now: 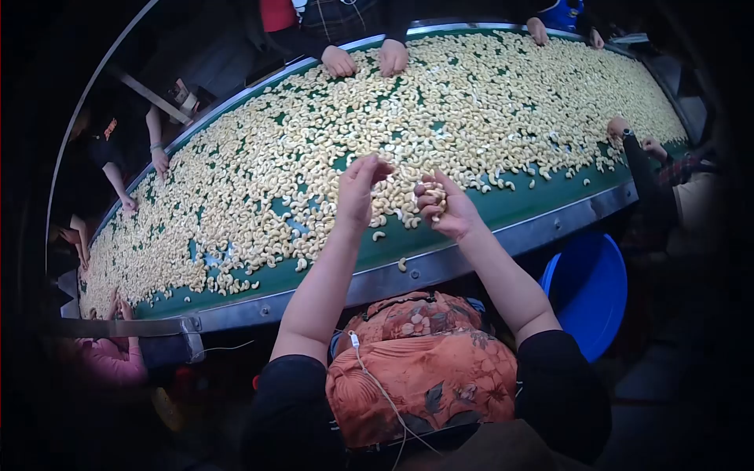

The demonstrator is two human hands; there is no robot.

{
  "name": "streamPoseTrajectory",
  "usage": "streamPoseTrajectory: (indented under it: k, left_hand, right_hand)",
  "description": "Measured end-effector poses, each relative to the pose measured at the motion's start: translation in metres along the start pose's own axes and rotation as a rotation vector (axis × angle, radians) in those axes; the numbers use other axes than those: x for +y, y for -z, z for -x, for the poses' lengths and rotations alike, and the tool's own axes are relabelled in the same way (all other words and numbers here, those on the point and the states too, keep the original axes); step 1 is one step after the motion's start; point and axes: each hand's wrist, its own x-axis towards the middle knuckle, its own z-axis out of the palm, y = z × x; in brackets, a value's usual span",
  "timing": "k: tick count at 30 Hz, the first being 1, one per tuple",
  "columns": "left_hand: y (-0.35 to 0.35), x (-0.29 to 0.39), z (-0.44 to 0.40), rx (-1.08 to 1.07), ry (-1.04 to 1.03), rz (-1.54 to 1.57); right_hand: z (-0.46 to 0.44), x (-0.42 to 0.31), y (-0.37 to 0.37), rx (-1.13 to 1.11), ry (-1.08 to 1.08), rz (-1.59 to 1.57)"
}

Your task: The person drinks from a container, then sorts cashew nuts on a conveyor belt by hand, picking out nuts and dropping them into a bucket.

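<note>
Pale cashews (330, 149) lie thickly over a green conveyor belt (503, 206) in front of me. My right hand (452, 210) is turned palm up near the belt's close edge, its fingers curled round several cashews. Just to the left, my left hand (360, 191) hovers over the cashews with its fingers bent together toward my right hand. Whatever sits between the left fingertips, if anything, is hidden. The two hands are apart.
A metal rail (420, 273) edges the belt before my orange floral apron (424, 361). To the right below the rail stands a blue bucket (589, 290). Several co-workers' hands (339, 61) reach onto the belt from the far side and both ends.
</note>
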Motion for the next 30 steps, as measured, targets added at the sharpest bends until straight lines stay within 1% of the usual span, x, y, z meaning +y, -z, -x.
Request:
streamPoseTrajectory:
  k: [1,2,3,5,7,9,10,11,12,13,14,15,16,17,18,19,20,21,23,25,26,27,28,29,30]
  left_hand:
    - [-0.006,-0.008,-0.004,-0.033,0.019,0.012]
    - [0.006,-0.003,0.000,0.004,-0.002,0.018]
    - [0.007,-0.012,0.020,0.057,0.043,-0.008]
    - [0.013,-0.012,0.032,0.116,0.079,0.024]
    - [0.021,-0.021,0.045,0.178,0.090,0.038]
    - [0.035,-0.025,0.057,0.194,0.115,0.043]
    - [0.032,-0.022,0.064,0.213,0.128,0.027]
    - [0.031,-0.016,0.071,0.248,0.132,0.010]
    - [0.033,-0.014,0.075,0.246,0.143,-0.005]
    - [0.037,-0.009,0.085,0.276,0.139,-0.021]
    - [0.040,-0.003,0.089,0.241,0.121,-0.056]
    - [0.042,0.006,0.093,0.267,0.102,-0.093]
    - [0.038,0.022,0.101,0.328,0.091,-0.151]
    - [0.050,0.035,0.112,0.304,0.039,-0.149]
    - [0.056,0.055,0.126,0.350,0.016,-0.188]
    - [0.065,0.072,0.145,0.393,-0.058,-0.194]
    - [0.079,0.092,0.173,0.366,-0.142,-0.269]
    - [0.088,0.109,0.199,0.471,-0.227,-0.308]
    - [0.103,0.127,0.255,0.727,-0.439,-0.321]
    - [0.121,0.123,0.304,1.148,-0.630,-0.373]
    - [0.130,0.116,0.327,1.370,-0.656,-0.414]
    - [0.144,0.099,0.350,1.583,-0.681,-0.440]
    - [0.152,0.084,0.373,1.797,-0.641,-0.404]
    - [0.164,0.063,0.395,1.938,-0.611,-0.346]
    - [0.184,0.034,0.421,2.032,-0.546,-0.303]
  right_hand:
    - [0.024,-0.010,-0.012,-0.111,-0.010,-0.060]
    - [0.053,-0.020,-0.028,-0.133,0.105,0.017]
    - [0.103,-0.033,-0.021,-0.117,0.215,0.011]
    - [0.180,-0.077,-0.028,-0.137,0.587,0.252]
    - [0.258,-0.114,-0.027,-0.023,1.000,0.530]
    - [0.316,-0.135,-0.010,0.384,1.327,0.824]
    - [0.338,-0.139,0.010,0.752,1.304,1.082]
    - [0.351,-0.143,0.026,1.112,1.224,1.335]
    - [0.356,-0.136,0.020,1.311,0.953,1.585]
    - [0.356,-0.123,0.013,1.456,0.644,1.845]
    - [0.358,-0.134,0.042,1.468,0.909,2.381]
    - [0.347,-0.141,0.041,1.331,0.880,2.281]
    - [0.334,-0.149,0.039,1.214,0.804,2.061]
    - [0.319,-0.162,0.041,1.104,0.751,2.033]
    - [0.303,-0.179,0.047,1.091,0.763,2.104]
    - [0.283,-0.188,0.042,0.943,0.735,2.161]
    - [0.265,-0.191,0.045,0.850,0.677,2.199]
    - [0.242,-0.179,0.030,0.846,0.644,2.072]
    - [0.201,-0.181,0.006,0.685,0.519,2.354]
    - [0.164,-0.152,-0.037,0.619,0.413,2.489]
    - [0.150,-0.140,-0.051,0.618,0.380,2.545]
    - [0.136,-0.136,-0.058,0.511,0.388,2.547]
    - [0.125,-0.133,-0.063,0.411,0.380,2.538]
    - [0.116,-0.128,-0.067,0.316,0.376,2.519]
    - [0.108,-0.120,-0.073,0.287,0.354,2.550]
